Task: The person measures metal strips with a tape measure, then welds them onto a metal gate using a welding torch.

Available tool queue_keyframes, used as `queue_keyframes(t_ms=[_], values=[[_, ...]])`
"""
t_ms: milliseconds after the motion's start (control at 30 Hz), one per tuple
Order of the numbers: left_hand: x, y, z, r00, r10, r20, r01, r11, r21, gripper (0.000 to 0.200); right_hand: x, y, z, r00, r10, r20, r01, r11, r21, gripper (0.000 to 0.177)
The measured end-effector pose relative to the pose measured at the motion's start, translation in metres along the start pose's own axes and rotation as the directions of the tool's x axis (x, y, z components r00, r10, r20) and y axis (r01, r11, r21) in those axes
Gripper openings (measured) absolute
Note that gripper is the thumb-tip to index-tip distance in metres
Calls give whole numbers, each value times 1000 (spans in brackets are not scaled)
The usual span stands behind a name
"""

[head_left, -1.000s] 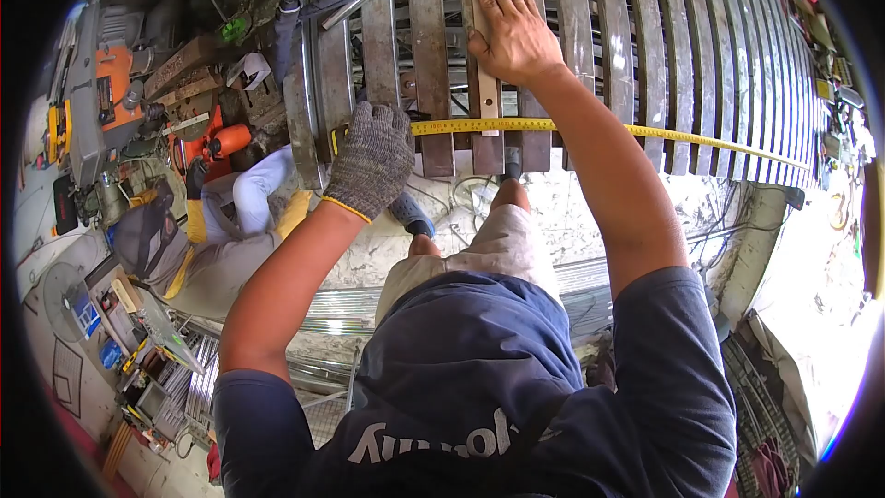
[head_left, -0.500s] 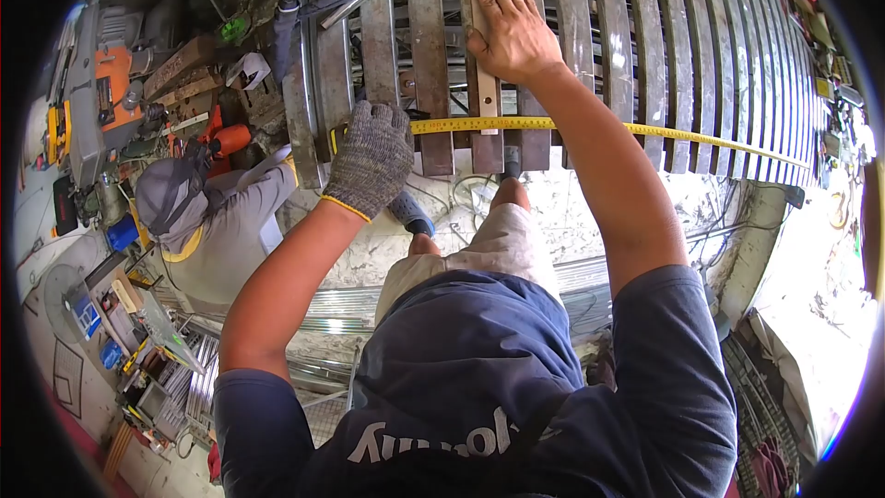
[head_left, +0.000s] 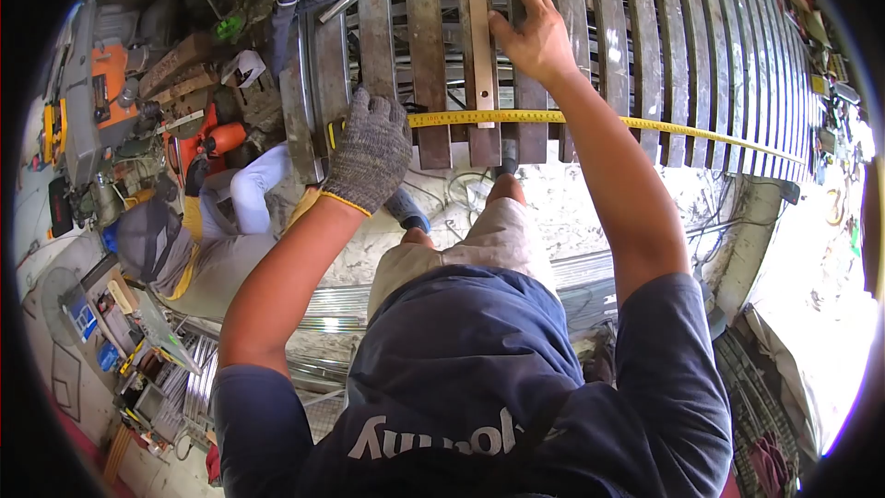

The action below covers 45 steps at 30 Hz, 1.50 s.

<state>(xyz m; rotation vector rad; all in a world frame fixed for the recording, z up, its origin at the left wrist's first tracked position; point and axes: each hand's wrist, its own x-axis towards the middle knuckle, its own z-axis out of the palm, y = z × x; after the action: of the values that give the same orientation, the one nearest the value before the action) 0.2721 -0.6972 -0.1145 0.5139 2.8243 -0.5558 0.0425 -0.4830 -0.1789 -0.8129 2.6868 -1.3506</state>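
Head view shows us our gloved left hand with fingers closed on the tape at the slats' near-left corner, its blade stretched rightward along their near edge, while our right hand lies on a slat, fingers loosely spread.

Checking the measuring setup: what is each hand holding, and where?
Gloved left hand clasps the tape measure at its case end. Bare right hand lies on a metal slat; whether it grips cannot be told.
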Motion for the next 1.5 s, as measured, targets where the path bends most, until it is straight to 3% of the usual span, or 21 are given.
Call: queue_keyframes(t_ms=[100,133,233,267,367,433,533,767,967,1500], values=[[1,2,1,1000,-26,15,27,998,-63,39,-23,-11,-8,999,0,34,2,999,-48,62],[2,2,1,999,-34,23,36,995,-93,38,-29,-12,-10,999,-10,32,10,1000,14,44],[5,2,-2,995,-60,80,71,987,-143,33,-43,-23,-20,982,153,109,-142,984,-110,30],[5,3,0,996,-71,50,77,989,-128,29,-44,-26,-16,970,218,104,-206,972,-113,29],[8,2,-14,984,-81,160,109,979,-174,32,-44,-37,-6,880,460,117,-447,886,-122,38],[8,0,-9,991,-79,103,96,980,-174,28,-37,-44,0,868,489,87,-469,865,-180,47],[9,0,3,993,-80,88,94,980,-173,26,-19,-68,-2,765,630,132,-574,761,-301,52],[9,2,0,988,-112,103,128,979,-156,25,-17,-79,6,698,703,134,-630,693,-351,60],[7,3,0,994,-100,42,103,990,-98,25,-15,-81,9,685,725,73,-670,666,-328,57],[7,1,-1,995,-74,61,82,986,-144,26,-16,-71,14,683,723,98,-666,673,-323,57]])
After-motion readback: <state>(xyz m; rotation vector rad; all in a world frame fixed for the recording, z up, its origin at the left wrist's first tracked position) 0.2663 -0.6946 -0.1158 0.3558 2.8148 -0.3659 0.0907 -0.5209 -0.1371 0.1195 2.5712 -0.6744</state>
